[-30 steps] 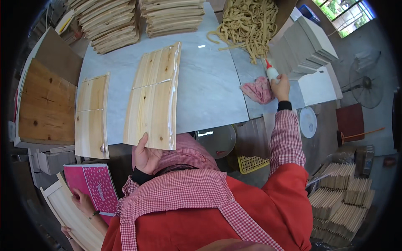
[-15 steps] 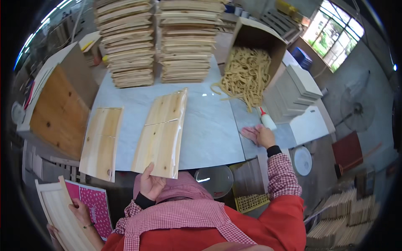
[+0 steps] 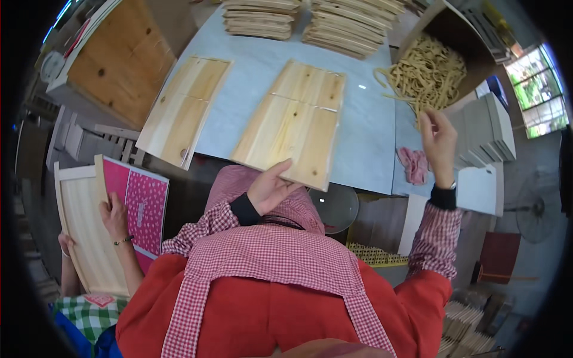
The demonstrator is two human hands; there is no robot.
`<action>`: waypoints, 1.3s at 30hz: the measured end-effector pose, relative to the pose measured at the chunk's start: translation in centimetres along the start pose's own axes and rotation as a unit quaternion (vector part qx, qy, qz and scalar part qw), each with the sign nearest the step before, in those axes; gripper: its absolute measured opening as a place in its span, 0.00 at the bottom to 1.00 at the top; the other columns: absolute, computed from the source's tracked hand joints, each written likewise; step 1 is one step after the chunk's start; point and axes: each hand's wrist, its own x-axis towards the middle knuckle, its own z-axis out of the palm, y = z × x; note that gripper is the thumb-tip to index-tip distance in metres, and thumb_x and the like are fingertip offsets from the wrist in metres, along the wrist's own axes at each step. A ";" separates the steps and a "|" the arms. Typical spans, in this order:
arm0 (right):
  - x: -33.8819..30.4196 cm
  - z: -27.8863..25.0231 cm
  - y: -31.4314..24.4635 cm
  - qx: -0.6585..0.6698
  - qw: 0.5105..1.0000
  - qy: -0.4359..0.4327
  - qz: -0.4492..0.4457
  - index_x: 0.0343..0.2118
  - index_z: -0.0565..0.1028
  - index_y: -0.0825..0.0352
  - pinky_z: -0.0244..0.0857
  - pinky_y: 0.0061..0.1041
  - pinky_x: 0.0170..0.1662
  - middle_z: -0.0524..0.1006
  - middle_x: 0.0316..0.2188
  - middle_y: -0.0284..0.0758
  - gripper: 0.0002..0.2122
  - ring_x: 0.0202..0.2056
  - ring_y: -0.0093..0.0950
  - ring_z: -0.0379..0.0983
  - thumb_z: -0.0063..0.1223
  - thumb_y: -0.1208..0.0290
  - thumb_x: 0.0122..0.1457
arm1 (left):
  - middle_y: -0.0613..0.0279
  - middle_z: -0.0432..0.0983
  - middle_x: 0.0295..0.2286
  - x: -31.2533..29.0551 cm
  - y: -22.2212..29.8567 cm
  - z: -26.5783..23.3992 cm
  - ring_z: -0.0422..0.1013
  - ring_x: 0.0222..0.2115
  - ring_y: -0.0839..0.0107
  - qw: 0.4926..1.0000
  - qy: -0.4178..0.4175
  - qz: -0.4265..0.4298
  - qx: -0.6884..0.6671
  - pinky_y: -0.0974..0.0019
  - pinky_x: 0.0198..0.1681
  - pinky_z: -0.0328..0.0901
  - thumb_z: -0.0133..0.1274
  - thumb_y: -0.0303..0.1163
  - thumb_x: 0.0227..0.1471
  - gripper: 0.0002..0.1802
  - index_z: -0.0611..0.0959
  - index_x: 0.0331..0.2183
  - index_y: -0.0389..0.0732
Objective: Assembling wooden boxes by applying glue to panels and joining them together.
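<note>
My left hand (image 3: pixel 273 186) grips the near edge of a pale wooden panel (image 3: pixel 292 122), thumb on top and fingers under it. The panel lies tilted over the front of the light blue-grey table (image 3: pixel 370 137), a thin glossy line running across it. My right hand (image 3: pixel 440 143) is raised at the right, fingers curled together beside the hanging ends of tan strips (image 3: pixel 433 68) in an open carton (image 3: pixel 477 59). Whether it pinches a strip is hard to make out. Just left of that wrist lies a crumpled pink cloth (image 3: pixel 413 166).
A second wooden panel (image 3: pixel 185 113) lies at the left, overhanging the table edge. Stacks of wooden panels (image 3: pixel 259 18) stand at the back. Grey-white boards (image 3: pixel 486 128) are piled right of the carton. At lower left, a co-worker's hands (image 3: pixel 116 218) hold a wooden frame (image 3: pixel 83 221).
My right hand has let go of the pink cloth and risen toward the strips. My view has shifted, so the table sits higher in it. My left hand keeps hold of the panel.
</note>
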 end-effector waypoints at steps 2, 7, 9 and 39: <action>-0.9 1.5 -5.6 0.003 0.990 -0.059 -0.125 0.43 0.75 0.70 0.67 0.30 0.41 0.77 0.37 0.41 0.16 0.39 0.38 0.75 0.60 0.71 0.52 | 0.54 0.69 0.49 -0.6 1.2 2.5 0.66 0.51 0.65 0.999 -0.005 0.033 0.019 0.61 0.57 0.60 0.45 0.34 0.61 0.22 0.66 0.54 0.34; -2.2 3.6 -16.8 -0.038 0.931 -0.193 -0.308 0.46 0.70 0.71 0.65 0.36 0.45 0.75 0.40 0.42 0.20 0.44 0.40 0.71 0.57 0.76 0.48 | 0.53 0.69 0.50 -1.2 3.8 8.0 0.67 0.50 0.65 0.983 -0.105 0.108 0.102 0.62 0.54 0.62 0.43 0.34 0.61 0.22 0.67 0.53 0.33; -1.3 4.9 -17.5 -0.098 0.912 -0.226 -0.329 0.41 0.71 0.72 0.67 0.38 0.40 0.76 0.35 0.43 0.15 0.39 0.41 0.73 0.55 0.77 0.49 | 0.52 0.68 0.50 -0.9 4.1 9.8 0.67 0.51 0.64 0.975 -0.143 0.126 0.116 0.62 0.54 0.63 0.42 0.34 0.61 0.22 0.66 0.53 0.32; 5.7 2.0 -15.2 -0.163 0.913 -0.245 -0.282 0.39 0.71 0.69 0.63 0.42 0.35 0.74 0.28 0.50 0.11 0.34 0.51 0.70 0.49 0.79 0.51 | 0.51 0.66 0.51 -12.1 19.2 -9.0 0.67 0.48 0.63 0.890 0.124 0.439 -0.014 0.62 0.52 0.64 0.51 0.39 0.56 0.30 0.64 0.54 0.32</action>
